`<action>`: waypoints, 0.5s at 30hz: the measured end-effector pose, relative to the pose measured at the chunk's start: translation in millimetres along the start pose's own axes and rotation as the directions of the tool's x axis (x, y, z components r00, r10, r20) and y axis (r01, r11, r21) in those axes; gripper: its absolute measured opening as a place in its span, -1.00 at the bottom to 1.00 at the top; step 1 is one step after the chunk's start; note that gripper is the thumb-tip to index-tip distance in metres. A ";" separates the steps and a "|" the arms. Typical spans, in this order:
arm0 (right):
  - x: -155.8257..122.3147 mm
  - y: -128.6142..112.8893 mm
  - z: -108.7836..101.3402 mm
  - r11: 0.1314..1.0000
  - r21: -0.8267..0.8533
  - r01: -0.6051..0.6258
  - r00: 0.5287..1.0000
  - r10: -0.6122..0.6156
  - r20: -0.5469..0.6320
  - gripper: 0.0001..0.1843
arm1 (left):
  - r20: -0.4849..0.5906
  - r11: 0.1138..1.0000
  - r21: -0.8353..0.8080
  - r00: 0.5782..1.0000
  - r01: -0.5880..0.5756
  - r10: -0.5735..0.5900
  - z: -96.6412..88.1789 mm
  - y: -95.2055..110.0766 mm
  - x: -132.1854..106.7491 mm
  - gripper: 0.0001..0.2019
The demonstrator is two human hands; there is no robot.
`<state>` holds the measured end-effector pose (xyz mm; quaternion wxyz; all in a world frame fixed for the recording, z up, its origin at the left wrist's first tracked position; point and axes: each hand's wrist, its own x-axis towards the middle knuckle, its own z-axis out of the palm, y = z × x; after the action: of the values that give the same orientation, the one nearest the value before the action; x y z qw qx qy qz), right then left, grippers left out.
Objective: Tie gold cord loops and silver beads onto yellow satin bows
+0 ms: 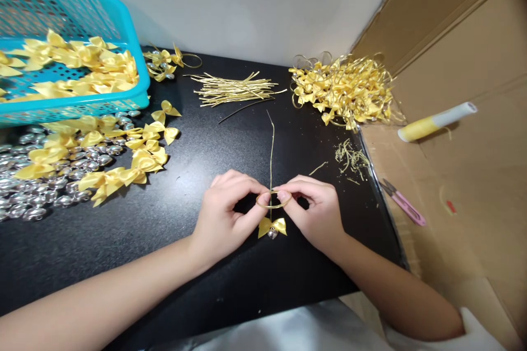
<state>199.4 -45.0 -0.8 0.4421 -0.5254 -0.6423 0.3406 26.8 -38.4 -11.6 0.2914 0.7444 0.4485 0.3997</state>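
Note:
My left hand (230,214) and my right hand (315,208) meet over the black table, each pinching a gold wire (273,207) that is bent into a loop between them. One straight end of the wire (272,148) runs up and away from my fingertips. Just below the loop hangs or lies a yellow ribbon bow (280,225) with a silver bell-like bead (272,233) at its middle. Whether the bow touches the table I cannot tell. My fingertips hide where the wire crosses itself.
A turquoise basket (142,66) of yellow bows stands at the left, with silver beads (61,186) and loose bows before it. Gold wires (234,89) lie at the back. Looped bows (346,90), wire scraps (349,159), pink-handled snips (405,205) and a ribbon roll (436,122) are right.

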 end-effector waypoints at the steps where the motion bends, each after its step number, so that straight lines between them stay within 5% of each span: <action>1: 0.5 0.3 -0.7 1.000 -0.002 -0.002 1.000 0.002 0.009 -0.84 | 0.003 1.000 0.002 1.000 -0.004 0.004 -0.2 0.3 0.1 -0.93; 11: 3.4 -2.2 -4.5 1.000 -0.026 0.005 0.996 -0.003 0.087 -0.85 | 0.061 0.999 0.027 0.998 0.019 -0.021 -1.0 3.9 0.1 -0.89; 15: 4.1 -1.6 -8.1 1.000 -0.016 -0.016 0.994 0.018 0.105 -0.86 | 0.222 0.981 0.168 0.966 0.098 -0.134 -10.2 7.7 8.2 -0.91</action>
<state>206.1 -41.5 4.6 0.4006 -0.5157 -0.6627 0.3666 23.7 -33.6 2.4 0.3058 0.7790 0.4840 0.2557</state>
